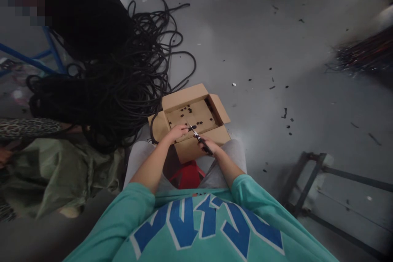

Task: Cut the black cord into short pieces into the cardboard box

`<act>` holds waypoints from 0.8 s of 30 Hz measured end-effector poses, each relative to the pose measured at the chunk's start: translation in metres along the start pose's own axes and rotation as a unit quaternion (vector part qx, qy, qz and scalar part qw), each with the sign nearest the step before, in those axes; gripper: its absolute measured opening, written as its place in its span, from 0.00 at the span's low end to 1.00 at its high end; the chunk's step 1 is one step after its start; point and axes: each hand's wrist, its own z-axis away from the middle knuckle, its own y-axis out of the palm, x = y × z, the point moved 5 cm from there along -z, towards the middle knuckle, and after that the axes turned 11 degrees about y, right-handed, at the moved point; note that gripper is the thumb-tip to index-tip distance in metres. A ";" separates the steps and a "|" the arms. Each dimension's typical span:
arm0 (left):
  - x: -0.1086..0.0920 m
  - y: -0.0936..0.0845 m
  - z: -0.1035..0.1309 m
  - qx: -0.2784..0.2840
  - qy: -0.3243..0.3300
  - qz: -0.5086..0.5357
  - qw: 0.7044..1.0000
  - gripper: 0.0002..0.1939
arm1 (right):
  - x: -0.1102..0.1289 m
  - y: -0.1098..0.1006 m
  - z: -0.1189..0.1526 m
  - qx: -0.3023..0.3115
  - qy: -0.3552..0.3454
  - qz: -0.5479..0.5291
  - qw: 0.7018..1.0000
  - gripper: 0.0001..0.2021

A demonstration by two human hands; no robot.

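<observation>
Scissors (199,138) are gripped in the right hand (209,146), fingers closed around the handles, with the blades pointing up and left over an open cardboard box (196,147). A short black cord piece (192,128) is pinched by the left hand (178,132) just at the blade tips. The box is held between the knees, above a red stool (188,175), and small black cut pieces (187,110) are scattered on its bottom. A large tangle of black cord (123,73) is piled on the grey floor (276,49) to the left, touching the box, and more black bits are strewn to the right
</observation>
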 end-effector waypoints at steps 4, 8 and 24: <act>-0.005 0.001 0.002 0.015 -0.038 0.085 0.996 0.10 | 0.001 0.001 -0.001 -0.014 -0.001 0.007 1.000 0.30; -0.007 0.001 0.000 0.011 -0.038 0.083 0.996 0.09 | -0.002 0.001 -0.003 -0.033 0.018 -0.007 0.999 0.30; -0.004 -0.009 -0.003 -0.048 -0.022 0.045 0.998 0.07 | -0.009 -0.004 -0.009 -0.071 0.042 -0.010 0.997 0.31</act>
